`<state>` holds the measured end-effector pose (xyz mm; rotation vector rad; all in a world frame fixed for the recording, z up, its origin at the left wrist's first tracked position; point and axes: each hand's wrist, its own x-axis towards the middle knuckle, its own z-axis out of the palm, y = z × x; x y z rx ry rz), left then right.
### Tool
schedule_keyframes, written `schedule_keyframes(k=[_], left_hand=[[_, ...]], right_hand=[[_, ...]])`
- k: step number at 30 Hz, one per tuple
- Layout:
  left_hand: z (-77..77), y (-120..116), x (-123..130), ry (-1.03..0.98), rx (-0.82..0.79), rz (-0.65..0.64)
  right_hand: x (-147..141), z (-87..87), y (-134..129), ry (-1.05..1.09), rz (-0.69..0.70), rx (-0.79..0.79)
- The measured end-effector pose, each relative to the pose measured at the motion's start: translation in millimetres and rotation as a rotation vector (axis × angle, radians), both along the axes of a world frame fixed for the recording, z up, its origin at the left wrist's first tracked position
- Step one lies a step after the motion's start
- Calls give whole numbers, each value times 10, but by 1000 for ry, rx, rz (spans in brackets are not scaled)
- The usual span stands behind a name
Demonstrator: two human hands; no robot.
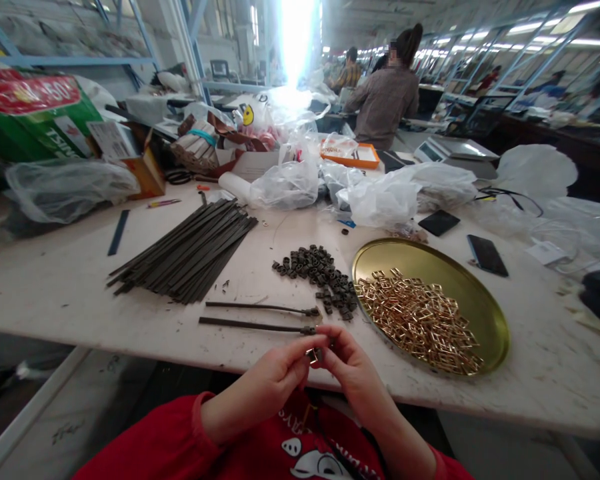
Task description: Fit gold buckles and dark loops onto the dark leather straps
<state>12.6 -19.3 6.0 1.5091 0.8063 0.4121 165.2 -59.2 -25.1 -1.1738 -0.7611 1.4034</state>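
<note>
At the table's front edge, my left hand (275, 375) pinches a small gold buckle (313, 355). Fingertips of my right hand (354, 371) close in from the other side, pressed on the buckle and a dark bit beside it that is mostly hidden. Just beyond my fingers lie two narrow dark straps, a nearer strap (253, 325) and a farther strap (255, 306), each with a small fitting at its right end. Past them sits a heap of small dark loops (313, 263). To the right, a round gold tray (430, 253) carries a pile of gold buckles (420, 320).
Many flat dark strips (185, 250) lie in a stack at left. Clear plastic bags (380, 197), an orange box (353, 155) and a green package (30, 113) line the back. Two phones, one a dark phone (487, 255), rest at right. A person (387, 97) sits farther off.
</note>
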Motion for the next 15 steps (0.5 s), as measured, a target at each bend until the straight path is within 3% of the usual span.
schedule_keyframes(k=[4,8,11,13,15], left_hand=[[-14,84,-2,-10,-144,-31],[-126,175,-18,-33,-275,-2],[-180,238,-21,-22,-324,60],[-182,274,-9,-2,-318,117],[-168,305,7,15,-296,157]], right_hand=[[-70,-95,12,203,16,-85],[-14,-126,96,107,86,-92],[218,-83,338,-334,103,49],[377,-50,576,-851,57,186],[460,-35,816,-1401,156,213]])
